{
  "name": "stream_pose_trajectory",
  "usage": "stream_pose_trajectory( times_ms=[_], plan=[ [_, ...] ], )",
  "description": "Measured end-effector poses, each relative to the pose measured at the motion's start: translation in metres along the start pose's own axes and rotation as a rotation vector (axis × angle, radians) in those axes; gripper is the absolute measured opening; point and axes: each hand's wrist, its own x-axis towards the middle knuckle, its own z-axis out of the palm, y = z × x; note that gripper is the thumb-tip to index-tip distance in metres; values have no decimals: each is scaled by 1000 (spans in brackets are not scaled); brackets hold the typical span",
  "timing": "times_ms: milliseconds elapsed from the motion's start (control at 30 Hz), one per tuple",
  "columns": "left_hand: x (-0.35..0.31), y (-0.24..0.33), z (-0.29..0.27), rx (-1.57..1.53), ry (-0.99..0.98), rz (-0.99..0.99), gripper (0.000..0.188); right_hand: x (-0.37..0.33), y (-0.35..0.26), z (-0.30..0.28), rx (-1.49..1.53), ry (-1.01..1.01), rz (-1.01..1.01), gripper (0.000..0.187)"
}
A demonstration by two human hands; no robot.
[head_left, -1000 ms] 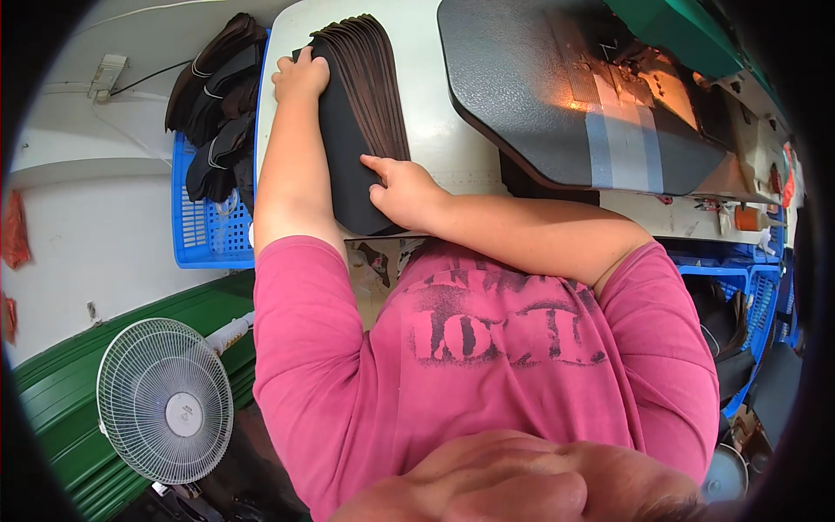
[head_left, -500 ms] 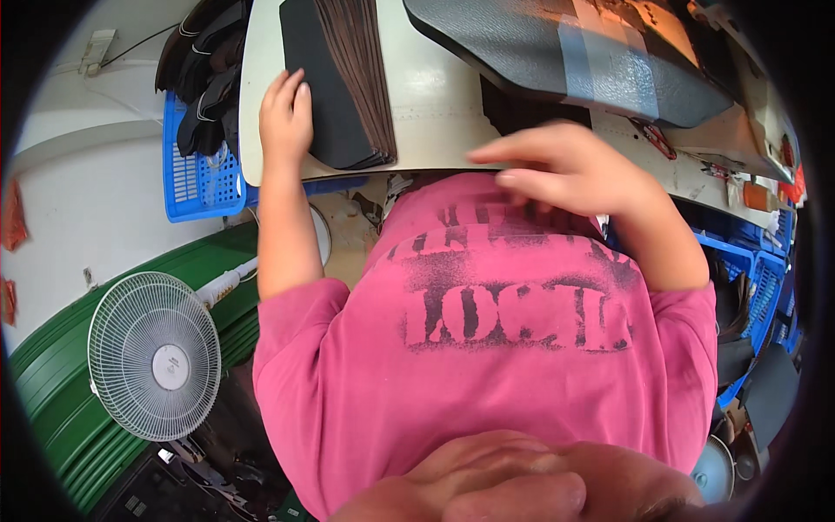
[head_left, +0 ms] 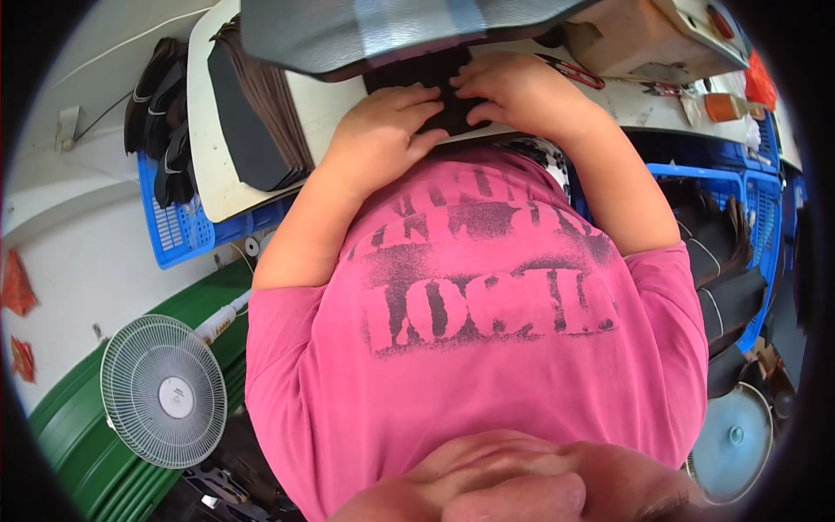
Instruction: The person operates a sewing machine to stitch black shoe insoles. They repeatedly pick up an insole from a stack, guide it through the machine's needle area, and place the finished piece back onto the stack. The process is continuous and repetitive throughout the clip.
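Observation:
A dark brown flat piece point(head_left: 419, 75), leather-like, lies on the pale worktable in front of me, partly under a grey machine head point(head_left: 313, 39). My left hand point(head_left: 387, 135) rests on its left side, fingers stretched toward the right and thumb apart. On its right side, my right hand point(head_left: 522, 94) presses with bent, spread fingertips, the thumb pointing left. Neither hand is closed around the piece. Its far end is hidden by the machine. Left of my left hand, a stack of dark flat pieces point(head_left: 252, 130) lies fanned on the table.
Red-handled scissors point(head_left: 574, 71) and an orange bottle point(head_left: 726, 107) lie to the right. Blue crates point(head_left: 178, 233) with dark bundles stand at both sides of the worktable point(head_left: 206, 174). A white fan point(head_left: 165, 391) stands at lower left, another fan point(head_left: 735, 444) at lower right.
My left hand has left the stack and moved right onto the brown piece. My right hand has moved forward from near my shirt onto it. The view has shifted toward the right.

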Motion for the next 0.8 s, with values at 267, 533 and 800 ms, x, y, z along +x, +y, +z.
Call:
stream_pose_trajectory(
  times_ms=[267, 533, 800],
  plan=[
    [31, -3, -19, -85, -222, -152, 22, 11, 12, 6, -15, 38, 38, 24],
    [-10, 3, -8, 369, 475, 257, 22, 7, 5, 26, 140, 584, -34, 36],
    [-23, 89, -111, 216, 534, 289, 19, 19, -29, 15, 308, 433, -509, 45]
  ],
)
